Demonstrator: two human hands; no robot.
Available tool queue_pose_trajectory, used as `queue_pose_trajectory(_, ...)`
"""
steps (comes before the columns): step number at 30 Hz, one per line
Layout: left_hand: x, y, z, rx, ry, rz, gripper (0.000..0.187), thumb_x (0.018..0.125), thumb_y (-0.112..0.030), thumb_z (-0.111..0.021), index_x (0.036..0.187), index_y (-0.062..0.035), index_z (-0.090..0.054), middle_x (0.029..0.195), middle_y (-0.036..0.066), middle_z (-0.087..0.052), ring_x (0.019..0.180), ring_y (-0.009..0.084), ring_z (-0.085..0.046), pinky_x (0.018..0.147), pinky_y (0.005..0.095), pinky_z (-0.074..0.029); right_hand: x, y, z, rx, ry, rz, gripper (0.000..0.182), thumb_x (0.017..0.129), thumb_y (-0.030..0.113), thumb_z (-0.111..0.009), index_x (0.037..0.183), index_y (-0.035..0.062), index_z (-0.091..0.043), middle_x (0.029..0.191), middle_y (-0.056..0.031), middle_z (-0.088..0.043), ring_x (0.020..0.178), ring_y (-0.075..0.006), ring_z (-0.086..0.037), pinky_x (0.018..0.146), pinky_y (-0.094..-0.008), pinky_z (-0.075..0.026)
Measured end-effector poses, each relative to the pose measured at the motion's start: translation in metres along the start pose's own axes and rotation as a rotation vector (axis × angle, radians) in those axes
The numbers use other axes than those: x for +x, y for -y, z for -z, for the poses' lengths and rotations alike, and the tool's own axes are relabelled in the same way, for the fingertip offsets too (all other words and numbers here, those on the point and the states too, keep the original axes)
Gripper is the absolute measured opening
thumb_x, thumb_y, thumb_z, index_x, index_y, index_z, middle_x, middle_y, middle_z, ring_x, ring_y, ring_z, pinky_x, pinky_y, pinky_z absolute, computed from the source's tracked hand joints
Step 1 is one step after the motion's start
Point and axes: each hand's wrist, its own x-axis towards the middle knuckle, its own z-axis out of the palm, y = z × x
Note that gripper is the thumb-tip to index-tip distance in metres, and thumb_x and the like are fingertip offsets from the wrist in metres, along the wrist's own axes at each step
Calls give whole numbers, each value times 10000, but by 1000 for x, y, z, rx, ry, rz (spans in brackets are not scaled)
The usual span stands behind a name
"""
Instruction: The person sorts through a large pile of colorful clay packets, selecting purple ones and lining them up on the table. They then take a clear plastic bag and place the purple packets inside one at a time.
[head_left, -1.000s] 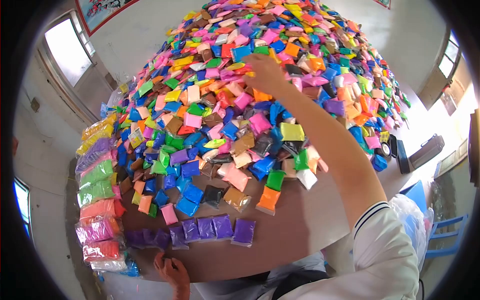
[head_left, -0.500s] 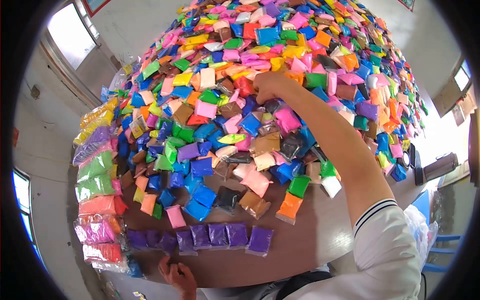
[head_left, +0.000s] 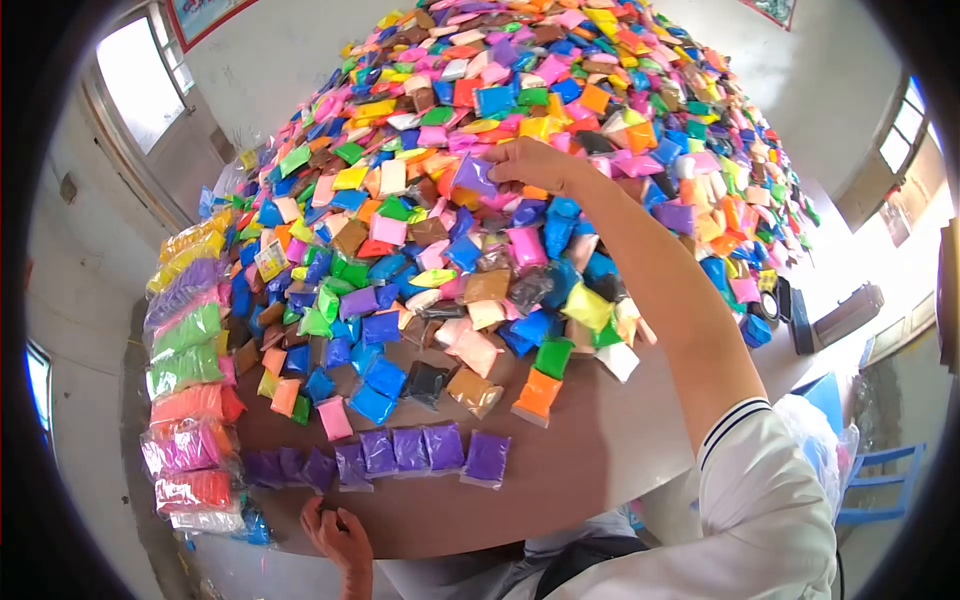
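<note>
One purple packet (head_left: 473, 176) is raised in the right hand (head_left: 531, 166), whose fingers and thumb are clamped on its edge, just over the heap of coloured packets (head_left: 486, 286). The step in hand looks like lifting a single packet, picked by colour: about eight other purple ones lie on the near part of the table (head_left: 570, 470) in a row of purple packets (head_left: 409, 450), the rightmost set slightly apart. The next move, I judge, calls for a firm pinch and a path that clears the loose packets around it. The left hand (head_left: 340, 534) rests at the near table edge, just below the row, its fingers loosely bent and a little apart, nothing visible in it. Each packet is a small see-through pouch filled with one colour. Along the left edge runs a line of clear bags (head_left: 187, 362), which seem to hold several packets each, among them yellow, purple, green, orange, pink, red and white. Beyond the table's right side hangs a whitish plastic bag (head_left: 806, 436), its contents too unclear to tell.
</note>
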Motion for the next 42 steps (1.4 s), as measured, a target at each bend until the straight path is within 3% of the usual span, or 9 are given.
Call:
queue_pose_trajectory(4,3,-6,3,27,-38,-47,198,835,-65,-544,681,42,-482,1129,208,-551,1056,408,-509,891,509,-408,-50,2,-12,377,-1,-35,321,910,162,-634,1213,59,-655,919,11,-675,720,-72,-615,652,-230,-505)
queue_pose_trajectory(11,0,-5,2,24,-52,-25,176,839,-62,-578,718,56,-527,1176,205,-567,1102,394,-516,946,483,-409,-106,-8,-44,496,-25,-48,238,927,215,-669,1109,62,-658,877,35,-666,707,-55,-609,645,-218,-493)
queue_pose_trajectory(19,-1,-7,4,38,-38,10,179,839,-61,-589,714,54,-535,1179,201,-576,1102,392,-520,935,476,-418,-122,2,-62,51,-164,-11,243,906,308,-695,944,69,-679,744,21,-623,684,-91,-578,632,-246,-464)
queue_pose_trajectory(22,-2,-8,3,38,-41,21,176,837,-60,-591,714,54,-540,1169,195,-578,1089,389,-521,927,477,-419,-117,-8,-51,-747,-247,-44,276,882,299,-689,991,46,-677,800,-81,-657,767,-239,-639,703,-348,-508)
queue_pose_trajectory(25,0,-6,2,36,-53,-6,167,834,-57,-591,718,55,-546,1156,192,-578,1073,388,-523,918,478,-420,-124,-10,-62,-908,-773,194,290,859,265,-679,1051,48,-675,927,-161,-668,914,-363,-638,804,-435,-509)
queue_pose_trajectory(26,0,-5,2,38,-56,-16,164,832,-55,-591,720,56,-548,1152,191,-578,1068,387,-523,916,478,-421,-122,-3,-61,-881,-791,162,307,848,256,-683,1086,62,-678,1025,-160,-669,1016,-363,-629,853,-456,-506)
queue_pose_trajectory(33,2,-11,5,26,-56,-16,153,821,-47,-589,717,57,-546,1143,198,-569,1058,391,-519,913,484,-418,-54,-13,-98,-876,-514,320,349,803,235,-672,1107,64,-666,1005,-141,-673,1003,-326,-627,861,-452,-510)
queue_pose_trajectory(39,2,-10,5,26,-36,25,181,804,-51,-590,674,50,-514,1139,204,-565,1060,398,-515,918,494,-414,31,-17,-162,-854,-217,463,418,824,255,-668,1204,85,-625,1206,-129,-621,1115,-295,-603,934,-440,-492)
queue_pose_trajectory(42,4,-10,3,32,-34,21,199,794,-57,-590,649,43,-496,1137,207,-563,1057,401,-516,918,497,-413,67,16,-192,-902,-113,299,457,823,198,-639,1266,109,-573,1266,-109,-566,1187,-284,-563,983,-423,-461)
